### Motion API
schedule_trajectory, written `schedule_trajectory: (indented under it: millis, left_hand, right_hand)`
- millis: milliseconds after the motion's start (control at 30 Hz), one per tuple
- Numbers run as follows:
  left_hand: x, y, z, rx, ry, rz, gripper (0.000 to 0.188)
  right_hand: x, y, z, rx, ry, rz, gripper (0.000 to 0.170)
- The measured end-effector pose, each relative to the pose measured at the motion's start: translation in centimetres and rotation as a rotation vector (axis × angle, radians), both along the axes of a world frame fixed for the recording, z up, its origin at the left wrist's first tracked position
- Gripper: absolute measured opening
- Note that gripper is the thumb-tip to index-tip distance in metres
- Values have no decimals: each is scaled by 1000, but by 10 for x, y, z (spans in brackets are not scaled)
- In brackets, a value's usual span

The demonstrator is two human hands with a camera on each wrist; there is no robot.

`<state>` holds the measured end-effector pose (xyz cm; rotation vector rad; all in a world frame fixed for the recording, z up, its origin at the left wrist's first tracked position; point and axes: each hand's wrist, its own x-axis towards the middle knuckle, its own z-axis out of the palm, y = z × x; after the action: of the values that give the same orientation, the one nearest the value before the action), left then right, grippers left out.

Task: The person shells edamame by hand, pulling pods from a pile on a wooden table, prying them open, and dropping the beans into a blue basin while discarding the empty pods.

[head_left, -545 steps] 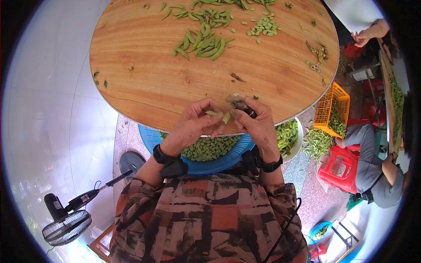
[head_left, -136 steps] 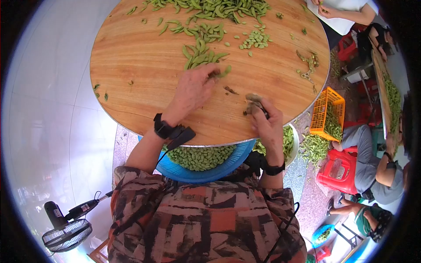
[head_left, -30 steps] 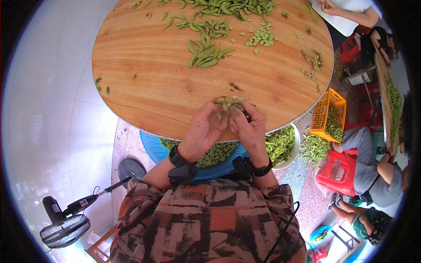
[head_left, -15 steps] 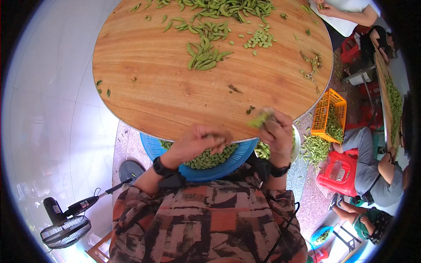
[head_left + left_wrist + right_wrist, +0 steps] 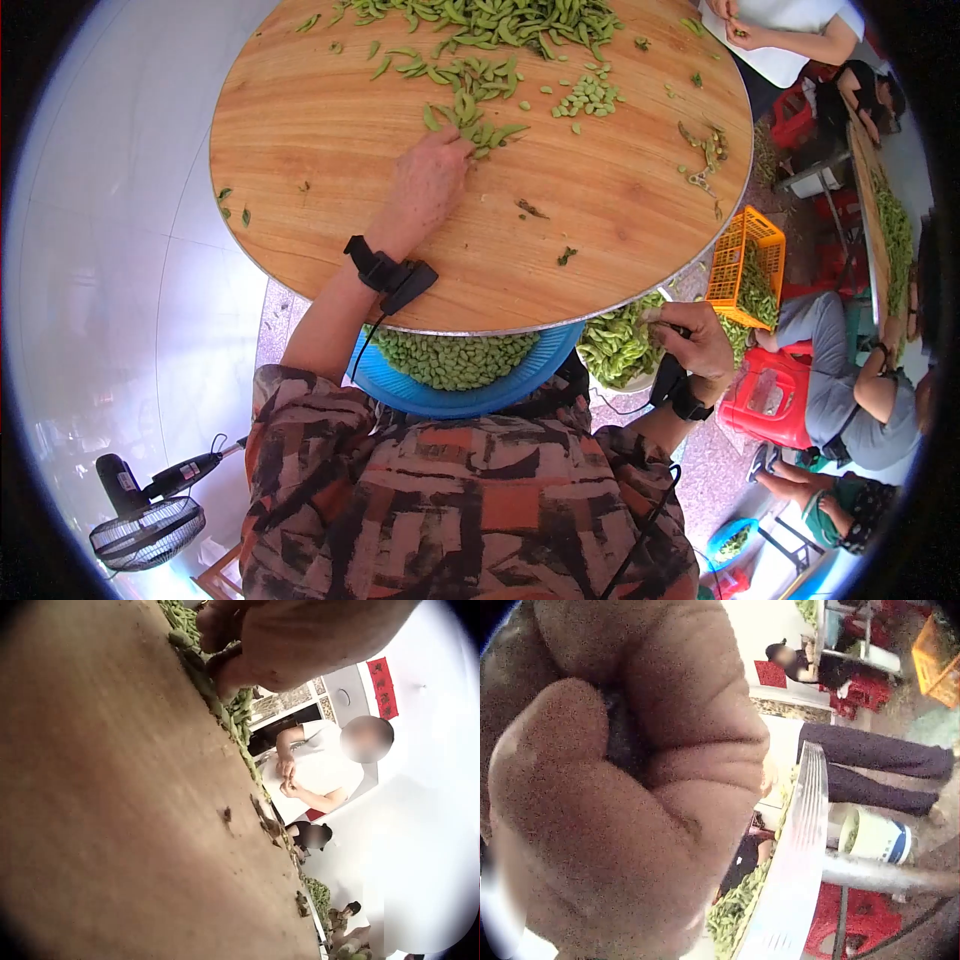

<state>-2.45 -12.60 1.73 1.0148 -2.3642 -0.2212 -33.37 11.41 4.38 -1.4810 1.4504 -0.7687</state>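
Note:
My left hand [image 5: 425,190] reaches across the round wooden table, its fingertips at a small group of green pods [image 5: 492,132]. In the left wrist view, the hand [image 5: 300,641] is bent down at the pods; whether it pinches one cannot be told. Beyond the table's right edge, my right hand [image 5: 697,342] hangs over a pale basin of green pods or shells [image 5: 615,350], curled round a small dark object [image 5: 680,331]. That dark object [image 5: 622,735] also shows between thumb and fingers in the right wrist view. Pale shelled beans [image 5: 590,93] lie beside the pods.
Below the table's near edge [image 5: 480,331] is a blue basin [image 5: 548,358] of shelled beans. More pods [image 5: 520,20] lie at the far side. On the right are an orange crate [image 5: 745,262], a red stool [image 5: 775,395] and other people. A fan [image 5: 150,530] stands lower left.
My left hand has gone from above the blue basin up to the pods. My right hand has moved right and down, off the table edge; the green material at its fingers no longer shows.

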Motion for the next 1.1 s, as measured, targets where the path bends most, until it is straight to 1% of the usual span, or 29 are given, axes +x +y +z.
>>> schedule_trajectory:
  millis: [33, 67, 100, 133, 167, 233, 267, 300, 333, 367, 400, 433, 467, 500, 533, 567, 600, 633, 667, 700, 733, 767, 833, 900, 967, 1033, 1100]
  left_hand:
    - [-3, -3, -2, -9, -58, 47, 16]
    - [-3, -5, -5, -6, -58, 41, 16]
    - [-2, -7, -7, 88, -83, 123, 15]
    - [-1, -8, -8, 183, -108, 204, 15]
    - [0, -8, -9, 187, -108, 196, 15]
    - [4, -3, -5, 78, -54, 155, 14]
    - [5, -1, -2, 78, -54, 152, 14]
    - [6, 2, 2, -21, -7, 132, 16]
    - [7, 6, 6, -120, 41, 110, 18]
    - [6, 13, 11, -120, 42, 106, 18]
    - [5, 24, 19, 96, 118, 113, 19]
    - [3, 36, 22, 312, 192, 120, 21]
    - [0, 47, 17, 313, 192, 118, 21]
    - [-4, 59, 8, 525, 388, -12, 21]
    - [-7, 70, 3, 735, 584, -145, 21]
    - [-9, 81, 1, 735, 583, -146, 21]
    - [-11, 91, 0, 927, 626, -145, 19]
    - [-11, 98, -1, 1121, 667, -143, 16]
    - [-12, 103, -2, 1123, 667, -141, 16]
    - [-12, 107, -3, 1163, 717, -131, 16]
    - [-12, 109, -4, 1202, 767, -122, 15]
    - [-11, 109, -5, 1202, 768, -124, 15]
    - [-8, 110, -6, 1180, 754, -69, 17]
    - [-9, 113, -6, 1145, 767, -62, 17]
    - [-12, 117, -5, 1112, 778, -58, 17]
    - [-14, 120, -3, 974, 739, -14, 15]
    - [-11, 117, -8, 936, 717, -24, 15]
  right_hand:
    - [-4, 1, -7, 22, 92, -18, 22]
    - [-7, 3, -13, 46, 184, -37, 23]
    - [-7, 3, -16, 50, 185, -42, 23]
    - [-7, 4, -19, 105, 280, -78, 23]
    - [-7, 5, -21, 161, 375, -113, 23]
    - [-8, 6, -25, 163, 355, -110, 24]
    - [-8, 6, -26, 160, 331, -101, 25]
    - [-5, 5, -25, 119, 270, -84, 22]
    - [-1, 5, -22, 119, 268, -88, 22]
    - [3, 4, -18, 65, 112, -96, 21]
    - [11, 0, -14, 11, -43, -102, 19]
    - [24, -6, -13, -95, -158, -123, 18]
    - [38, -15, -13, -108, -146, -187, 19]
    - [53, -26, -14, -122, -133, -249, 20]
    - [71, -38, -15, -106, -231, -269, 21]
    - [86, -47, -17, -90, -328, -289, 23]
    - [96, -53, -20, -90, -329, -290, 23]
    - [105, -57, -24, -5, -494, -264, 23]
    - [112, -60, -28, 82, -657, -234, 24]
    - [118, -63, -32, 84, -657, -233, 24]
    - [123, -66, -35, 118, -729, -211, 22]
    - [126, -68, -38, 151, -800, -188, 21]
    - [126, -71, -41, 169, -822, -171, 18]
    - [128, -72, -41, 186, -849, -156, 16]
    - [130, -73, -39, 153, -796, -185, 13]
    - [129, -71, -37, 151, -840, -191, 12]
    - [128, -71, -36, 151, -882, -192, 12]
